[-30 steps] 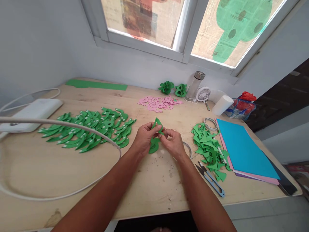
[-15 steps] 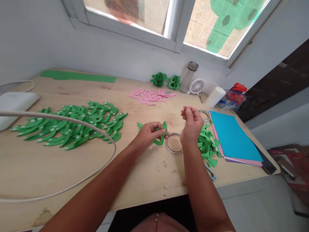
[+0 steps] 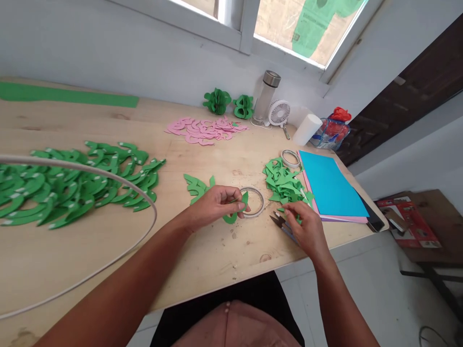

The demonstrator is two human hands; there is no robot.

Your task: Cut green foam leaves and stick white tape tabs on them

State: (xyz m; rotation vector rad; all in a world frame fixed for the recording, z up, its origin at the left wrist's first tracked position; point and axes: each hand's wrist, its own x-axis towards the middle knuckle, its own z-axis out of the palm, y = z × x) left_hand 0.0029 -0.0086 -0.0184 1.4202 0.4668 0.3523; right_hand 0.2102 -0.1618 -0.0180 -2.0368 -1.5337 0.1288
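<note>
My left hand [image 3: 217, 205] is closed, pinching a curved green paper cutout [image 3: 230, 220] between thumb and fingers. Just beyond its fingertips a roll of tape [image 3: 262, 204] lies flat on the table. More green cut paper pieces [image 3: 195, 187] lie behind the left hand. On the right, my right hand [image 3: 307, 225] is low over the table with its fingers curled together; what they hold, if anything, is too small to make out. Beside those fingers lie dark-bladed thread snips [image 3: 284, 225], partly hidden by the hand. A heap of green paper scraps [image 3: 284, 179] is just past it.
Many green cutouts with white tabs [image 3: 75, 180] spread across the left, crossed by a pale cable [image 3: 154, 207]. Pink cutouts [image 3: 206, 130], two green paper balls [image 3: 217, 101], a bottle [image 3: 265, 99] and a small fan [image 3: 279, 113] stand or lie toward the wall. Blue sheets [image 3: 331, 185] lie right.
My right hand has come down from above the tape roll to the snips and scraps on the right. The left hand still holds the green cutout. The view has turned right and downward.
</note>
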